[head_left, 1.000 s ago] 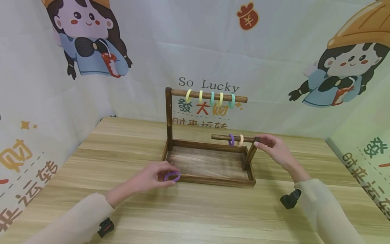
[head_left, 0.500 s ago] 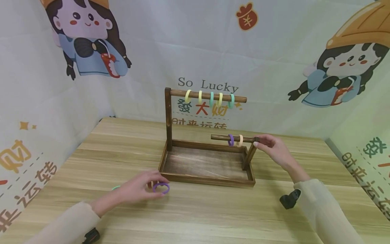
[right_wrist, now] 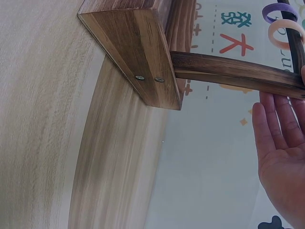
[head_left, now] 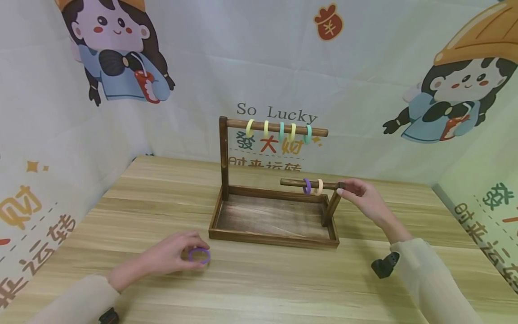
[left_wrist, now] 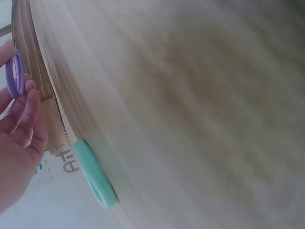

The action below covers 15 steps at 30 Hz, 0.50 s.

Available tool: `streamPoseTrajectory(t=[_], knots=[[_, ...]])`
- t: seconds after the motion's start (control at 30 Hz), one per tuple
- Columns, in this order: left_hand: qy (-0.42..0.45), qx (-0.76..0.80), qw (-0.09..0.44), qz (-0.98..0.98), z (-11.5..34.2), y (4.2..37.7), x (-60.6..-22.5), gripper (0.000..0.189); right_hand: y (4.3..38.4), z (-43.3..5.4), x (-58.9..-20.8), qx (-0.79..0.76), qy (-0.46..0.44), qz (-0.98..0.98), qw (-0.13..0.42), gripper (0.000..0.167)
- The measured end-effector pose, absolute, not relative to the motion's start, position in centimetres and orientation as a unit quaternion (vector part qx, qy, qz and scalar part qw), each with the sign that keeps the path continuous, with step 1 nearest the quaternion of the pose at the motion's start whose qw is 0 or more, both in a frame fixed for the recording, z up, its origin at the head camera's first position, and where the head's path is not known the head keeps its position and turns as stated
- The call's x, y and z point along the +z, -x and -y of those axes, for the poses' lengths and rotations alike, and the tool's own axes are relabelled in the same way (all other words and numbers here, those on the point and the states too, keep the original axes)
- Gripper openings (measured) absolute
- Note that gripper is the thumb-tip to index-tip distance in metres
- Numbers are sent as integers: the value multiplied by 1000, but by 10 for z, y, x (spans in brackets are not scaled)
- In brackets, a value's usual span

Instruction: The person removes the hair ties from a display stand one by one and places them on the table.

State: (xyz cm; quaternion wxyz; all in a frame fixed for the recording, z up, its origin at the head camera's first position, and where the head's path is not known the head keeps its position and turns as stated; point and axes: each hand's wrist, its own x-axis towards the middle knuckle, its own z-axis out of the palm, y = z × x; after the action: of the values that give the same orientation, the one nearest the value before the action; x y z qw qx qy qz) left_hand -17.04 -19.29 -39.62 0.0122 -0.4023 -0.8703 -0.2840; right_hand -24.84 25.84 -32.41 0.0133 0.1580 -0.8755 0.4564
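Purple ring (head_left: pixel 209 255) and left hand (head_left: pixel 174 254) have shifted away from the tray (head_left: pixel 273 237) over the last second, toward the person's left and nearer the body. Earlier they covered the tray's front left corner; now that corner shows, and the ring sits just beside it, over the table (head_left: pixel 263 288). Whether it touches the table, I cannot tell. The right hand (head_left: pixel 366 200) and the stand look unchanged.

The left hand pinches the ring between thumb and fingertips, thumb on one side, fingers on the other. The right hand grips the top of the short post (head_left: pixel 332 209), thumb in front, fingers behind.

The tray carries the tall post (head_left: pixel 225 157) at its left end and the short post at its right. On the upper rod (head_left: pixel 238 123) hang three yellow rings (head_left: pixel 293 133) and two green rings (head_left: pixel 309 134); on the lower rod (head_left: pixel 291 182), a second purple ring (right_wrist: pixel 279 7) and a peach ring (right_wrist: pixel 284 23). A loose green ring (left_wrist: pixel 90 162) lies on the table in the left wrist view.
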Motion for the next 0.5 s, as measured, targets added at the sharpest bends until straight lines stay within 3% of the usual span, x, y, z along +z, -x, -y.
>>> streamPoseTrajectory(t=[0.5], knots=[[399, -259, -4, 880, 207, 170, -396, 34, 249, -258, -324, 455, -162, 876, 18, 45]])
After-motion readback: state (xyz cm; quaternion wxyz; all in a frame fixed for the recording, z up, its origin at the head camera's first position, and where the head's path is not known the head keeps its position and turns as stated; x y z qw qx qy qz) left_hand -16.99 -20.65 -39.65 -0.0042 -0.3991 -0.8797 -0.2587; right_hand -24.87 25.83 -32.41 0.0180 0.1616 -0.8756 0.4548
